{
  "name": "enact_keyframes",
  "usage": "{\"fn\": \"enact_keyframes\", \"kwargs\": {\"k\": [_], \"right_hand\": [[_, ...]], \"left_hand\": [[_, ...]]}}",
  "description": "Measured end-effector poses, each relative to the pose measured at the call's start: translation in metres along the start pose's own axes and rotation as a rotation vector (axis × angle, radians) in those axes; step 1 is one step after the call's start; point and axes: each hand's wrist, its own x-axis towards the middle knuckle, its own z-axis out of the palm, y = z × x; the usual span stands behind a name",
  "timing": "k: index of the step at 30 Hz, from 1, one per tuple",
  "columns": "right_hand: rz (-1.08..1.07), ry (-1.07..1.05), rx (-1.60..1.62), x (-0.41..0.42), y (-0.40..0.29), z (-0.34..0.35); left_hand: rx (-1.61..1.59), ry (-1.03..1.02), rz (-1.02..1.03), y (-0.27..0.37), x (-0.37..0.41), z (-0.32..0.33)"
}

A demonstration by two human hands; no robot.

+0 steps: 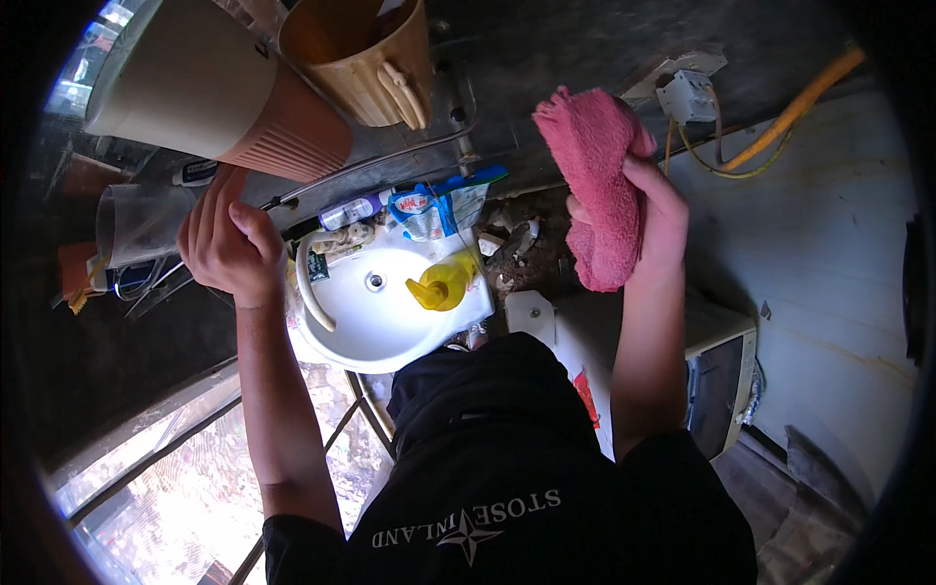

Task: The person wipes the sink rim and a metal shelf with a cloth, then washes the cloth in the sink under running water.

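My right hand (654, 197) is closed around a folded pink towel (599, 190), held up at the upper right. At the upper left my left hand (230, 245) is raised with curled fingers. Its fingertips reach the lower edge of a large two-tone cup (219, 88), cream with a ribbed pinkish-brown part; whether they grip it I cannot tell. Beside that cup is a tan plastic cup (358, 66) with a moulded handle. Below, between my arms, lies a white washbasin (365, 329) with a curved faucet (308, 285) and a yellow plastic vessel (446, 281) on its right side.
A purple-and-white tube (356, 210) and a blue-and-white packet (424, 212) lie at the basin's back edge. A clear plastic cup (135, 223) and brushes are at the left. On the dark wall, a white electrical socket (687, 96) has cables and an orange hose (797, 110) beside it.
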Motion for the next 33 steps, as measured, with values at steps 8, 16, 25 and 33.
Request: {"fn": "enact_keyframes", "kwargs": {"k": [8, 16, 25, 33], "right_hand": [[-0.111, 0.064, -0.512, 0.045, 0.008, 0.043], [-0.371, -0.093, -1.012, 0.060, -0.006, 0.044], [-0.507, -0.068, -1.301, 0.056, -0.006, 0.060], [-0.409, -0.069, -1.539, 0.031, -0.008, 0.082]], "left_hand": [[0.003, -0.018, 0.004, 0.000, 0.003, -0.002], [0.000, -0.013, 0.002, -0.001, 0.000, -0.001], [0.003, -0.008, 0.002, 0.001, 0.002, -0.002], [0.013, -0.015, 0.014, -0.003, -0.001, -0.002]]}}
